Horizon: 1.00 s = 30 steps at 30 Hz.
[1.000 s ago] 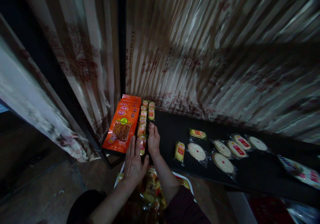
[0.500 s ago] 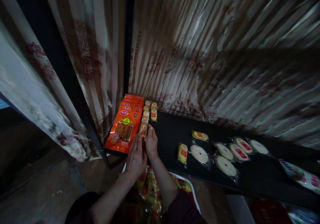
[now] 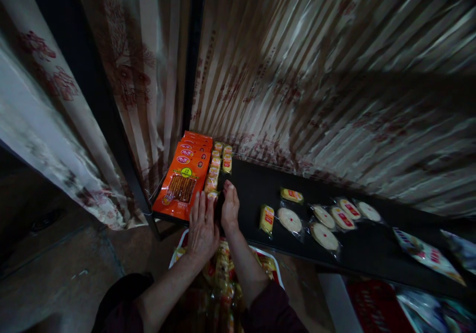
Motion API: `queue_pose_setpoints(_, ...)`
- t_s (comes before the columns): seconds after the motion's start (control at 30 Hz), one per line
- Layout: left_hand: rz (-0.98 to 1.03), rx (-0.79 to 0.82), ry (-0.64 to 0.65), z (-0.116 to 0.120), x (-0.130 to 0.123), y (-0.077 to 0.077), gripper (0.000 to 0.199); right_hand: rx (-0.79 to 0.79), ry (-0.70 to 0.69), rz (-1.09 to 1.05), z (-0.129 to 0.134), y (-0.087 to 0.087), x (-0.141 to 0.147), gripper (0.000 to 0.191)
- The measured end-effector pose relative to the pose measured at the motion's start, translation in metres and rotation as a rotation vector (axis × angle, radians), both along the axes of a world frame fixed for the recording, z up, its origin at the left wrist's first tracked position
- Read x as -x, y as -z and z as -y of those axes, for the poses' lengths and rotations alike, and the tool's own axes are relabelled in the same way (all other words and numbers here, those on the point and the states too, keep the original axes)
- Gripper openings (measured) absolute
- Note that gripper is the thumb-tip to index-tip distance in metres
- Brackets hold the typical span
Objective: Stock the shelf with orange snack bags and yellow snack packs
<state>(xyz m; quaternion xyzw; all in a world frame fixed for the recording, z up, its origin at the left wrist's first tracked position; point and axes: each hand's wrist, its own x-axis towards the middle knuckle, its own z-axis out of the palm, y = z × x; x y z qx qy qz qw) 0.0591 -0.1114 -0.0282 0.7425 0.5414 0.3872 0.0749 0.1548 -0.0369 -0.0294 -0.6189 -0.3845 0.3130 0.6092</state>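
My left hand (image 3: 203,226) lies at the shelf's front edge, fingers stretched out over the near end of a row of small yellow wrapped packs (image 3: 212,171). Just right of that row, my right hand (image 3: 230,206) is raised a little with its palm turned inward, holding nothing that shows. Overlapping orange snack bags (image 3: 182,179) lie left of the row. A short second row of yellow packs (image 3: 227,163) stands behind my right hand. Below my forearms is a white-rimmed tray (image 3: 279,273) filled with more yellow packs.
On the black shelf (image 3: 253,184) to the right lie two loose yellow packs (image 3: 267,219), several round white wrapped cakes (image 3: 290,220) and a white bag (image 3: 427,253). A dark post (image 3: 111,124) and curtains (image 3: 297,75) border the shelf. A red item (image 3: 377,305) sits below.
My right hand has moved away from the yellow row, opening a gap between the hands. My left hand's fingers have spread slightly. The view has shifted a little.
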Motion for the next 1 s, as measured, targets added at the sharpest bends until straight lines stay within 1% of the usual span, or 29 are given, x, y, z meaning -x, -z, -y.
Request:
queue_pose_setpoints(0.17, -0.049, -0.062, 0.113, 0.019, -0.006, 0.001, 0.07, 0.002, 0.007, -0.021, 0.009, 0.0, -0.004, 0.059)
queue_pose_setpoints(0.37, -0.048, 0.005, 0.154, 0.028, -0.007, 0.0, 0.065, -0.001, -0.003, -0.025, 0.027, -0.006, -0.007, 0.059)
queue_pose_setpoints(0.5, -0.011, 0.004, 0.231, 0.033, -0.004, 0.001, 0.064, -0.022, -0.01, -0.02, 0.047, -0.013, -0.005, 0.058)
queue_pose_setpoints(0.63, 0.019, 0.021, 0.339, 0.044, -0.002, 0.005, 0.062, -0.035, -0.01, 0.012, 0.078, -0.022, -0.001, 0.056)
queue_pose_setpoints(0.73, 0.047, 0.087, 0.364, 0.059, -0.002, 0.006, 0.055, -0.045, 0.01, 0.034, 0.108, -0.027, -0.001, 0.055)
queue_pose_setpoints(0.8, 0.06, 0.122, 0.366, 0.07, 0.001, 0.007, 0.054, -0.033, 0.017, 0.049, 0.13, -0.026, -0.002, 0.054)
queue_pose_setpoints(0.9, 0.083, 0.161, 0.31, 0.089, 0.008, 0.011, 0.051, 0.017, 0.01, 0.076, 0.163, -0.016, -0.006, 0.05)
queue_pose_setpoints(1.0, 0.046, 0.245, 0.222, 0.102, 0.017, 0.018, 0.043, 0.105, 0.002, 0.168, 0.192, 0.002, -0.011, 0.041)
